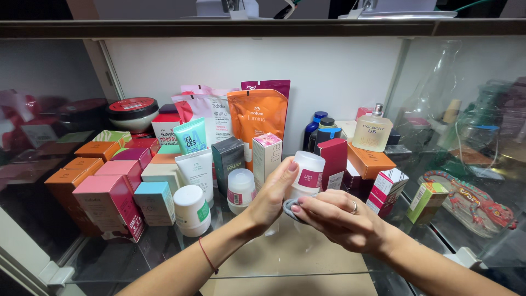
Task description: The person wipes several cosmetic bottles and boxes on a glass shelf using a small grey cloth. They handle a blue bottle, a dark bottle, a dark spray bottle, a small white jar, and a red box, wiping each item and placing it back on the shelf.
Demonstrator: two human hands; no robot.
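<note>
White roll-on bottle (308,174) gripped by left hand (272,197); right hand (337,219), palm down, pinches grey cloth (289,209).

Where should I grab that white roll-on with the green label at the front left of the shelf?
Grip the white roll-on around its rounded cap and upper body, coming from the front. It stands upright at the front of the glass shelf; a teal box stands close on its left, so a side approach looks cramped.
</note>
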